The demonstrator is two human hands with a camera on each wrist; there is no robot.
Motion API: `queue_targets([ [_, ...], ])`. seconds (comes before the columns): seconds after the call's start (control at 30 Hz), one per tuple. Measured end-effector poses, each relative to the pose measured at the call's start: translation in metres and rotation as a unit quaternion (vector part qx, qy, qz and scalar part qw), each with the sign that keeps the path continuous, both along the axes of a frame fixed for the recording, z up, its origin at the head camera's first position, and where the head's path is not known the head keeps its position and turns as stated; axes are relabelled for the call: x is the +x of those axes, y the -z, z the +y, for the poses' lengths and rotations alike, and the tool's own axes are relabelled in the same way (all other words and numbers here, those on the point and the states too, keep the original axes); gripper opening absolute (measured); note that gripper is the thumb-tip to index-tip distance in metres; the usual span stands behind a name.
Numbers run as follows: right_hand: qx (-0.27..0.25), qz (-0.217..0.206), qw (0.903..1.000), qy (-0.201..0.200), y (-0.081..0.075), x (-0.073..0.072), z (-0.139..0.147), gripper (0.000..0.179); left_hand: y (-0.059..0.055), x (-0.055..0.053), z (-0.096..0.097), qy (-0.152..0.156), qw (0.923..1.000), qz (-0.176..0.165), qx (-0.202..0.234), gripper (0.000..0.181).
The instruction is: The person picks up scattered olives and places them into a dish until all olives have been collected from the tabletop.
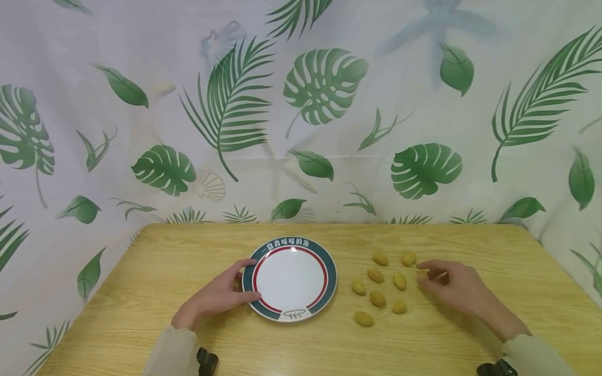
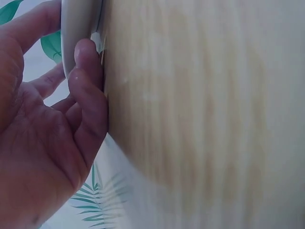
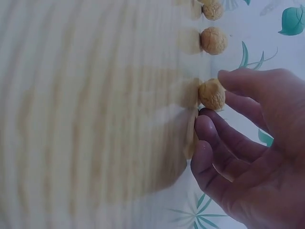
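Note:
A round white plate with a dark teal rim and a red ring lies on the wooden table. My left hand holds its left edge, the thumb and index finger at the rim and the other fingers low beside and under it, as the left wrist view shows. To the right of the plate, several wrinkled yellow-brown oval pieces are scattered. My right hand, at their right side, pinches one such piece between thumb and fingers, close to the tabletop; fingers partly hide it in the head view.
The wooden table ends at a back edge against a white cloth printed with green leaves. In the right wrist view, another wrinkled piece sits just past the pinched one.

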State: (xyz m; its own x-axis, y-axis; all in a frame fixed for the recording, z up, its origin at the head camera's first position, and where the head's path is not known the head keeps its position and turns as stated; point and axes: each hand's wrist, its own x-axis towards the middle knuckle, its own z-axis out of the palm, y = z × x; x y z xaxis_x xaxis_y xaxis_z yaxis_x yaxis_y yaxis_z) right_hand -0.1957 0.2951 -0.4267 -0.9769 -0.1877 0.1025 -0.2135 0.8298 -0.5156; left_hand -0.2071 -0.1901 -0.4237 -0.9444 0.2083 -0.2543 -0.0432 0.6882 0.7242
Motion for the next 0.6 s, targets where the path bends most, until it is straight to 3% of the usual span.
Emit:
queue_targets([
  [0.6,0.002,-0.018,0.9998,0.008,0.0005,-0.0023,0.0052,0.028,0.0011,-0.0068,-0.0016,-0.009,0.9989,-0.043,0.012,0.078],
])
